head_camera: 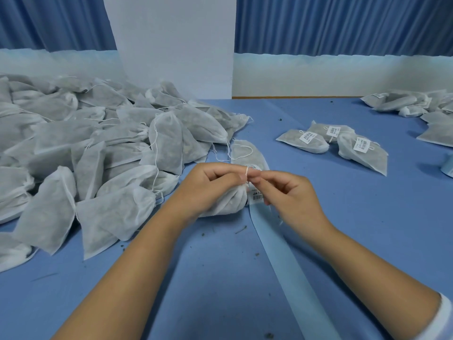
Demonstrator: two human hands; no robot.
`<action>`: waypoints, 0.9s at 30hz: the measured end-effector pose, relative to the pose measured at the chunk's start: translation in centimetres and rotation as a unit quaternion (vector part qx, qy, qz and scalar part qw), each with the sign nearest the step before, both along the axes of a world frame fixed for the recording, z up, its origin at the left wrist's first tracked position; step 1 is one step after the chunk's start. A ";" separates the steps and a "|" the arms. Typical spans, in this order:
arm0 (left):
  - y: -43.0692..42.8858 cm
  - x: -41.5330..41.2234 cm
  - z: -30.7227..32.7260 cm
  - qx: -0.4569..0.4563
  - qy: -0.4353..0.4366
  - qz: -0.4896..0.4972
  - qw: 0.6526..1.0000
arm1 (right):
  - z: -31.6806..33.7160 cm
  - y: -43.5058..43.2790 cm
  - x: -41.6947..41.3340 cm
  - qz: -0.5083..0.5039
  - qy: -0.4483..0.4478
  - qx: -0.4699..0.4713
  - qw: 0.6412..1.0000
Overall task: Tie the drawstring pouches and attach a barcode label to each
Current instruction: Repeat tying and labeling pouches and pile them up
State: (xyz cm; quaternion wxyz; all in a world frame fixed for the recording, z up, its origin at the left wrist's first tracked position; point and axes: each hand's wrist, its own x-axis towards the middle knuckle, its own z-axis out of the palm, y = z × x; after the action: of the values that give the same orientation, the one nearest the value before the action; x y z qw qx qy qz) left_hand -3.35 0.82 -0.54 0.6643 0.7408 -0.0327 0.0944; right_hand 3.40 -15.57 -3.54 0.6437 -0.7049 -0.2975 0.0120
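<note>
White-grey pouches (103, 143), blue table (343, 217), pale-blue strip (282, 253)

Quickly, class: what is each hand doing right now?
Left hand: curled round the pouch, pinching its drawstring.
Right hand: pinching the same drawstring.

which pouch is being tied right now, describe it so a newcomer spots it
On the blue table, find the big heap of pouches on the left, then the pale blue strip running toward the viewer from its near right edge. The pouch lies at that strip's far end, under the left hand. It alone has its drawstring held between that hand and the right hand.
</note>
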 end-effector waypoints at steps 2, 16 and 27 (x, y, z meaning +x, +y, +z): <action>0.0 0.1 -0.1 -0.009 -0.005 0.009 1.000 | -0.4 0.1 -0.1 -0.015 -0.052 -0.033 0.998; 0.6 0.0 0.0 0.188 0.044 -0.038 0.981 | 0.5 -1.1 0.8 -0.056 -0.235 -0.068 0.968; 1.2 0.2 0.3 0.117 0.119 -0.008 0.986 | 0.7 -1.0 1.5 -0.100 -0.044 -0.097 0.989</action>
State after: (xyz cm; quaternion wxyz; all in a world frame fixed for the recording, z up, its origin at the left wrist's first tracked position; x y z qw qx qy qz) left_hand -3.15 2.01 -0.26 0.5729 0.8191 0.0296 -0.0038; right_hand 4.91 -16.52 -2.83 0.5565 -0.7903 -0.2504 -0.0545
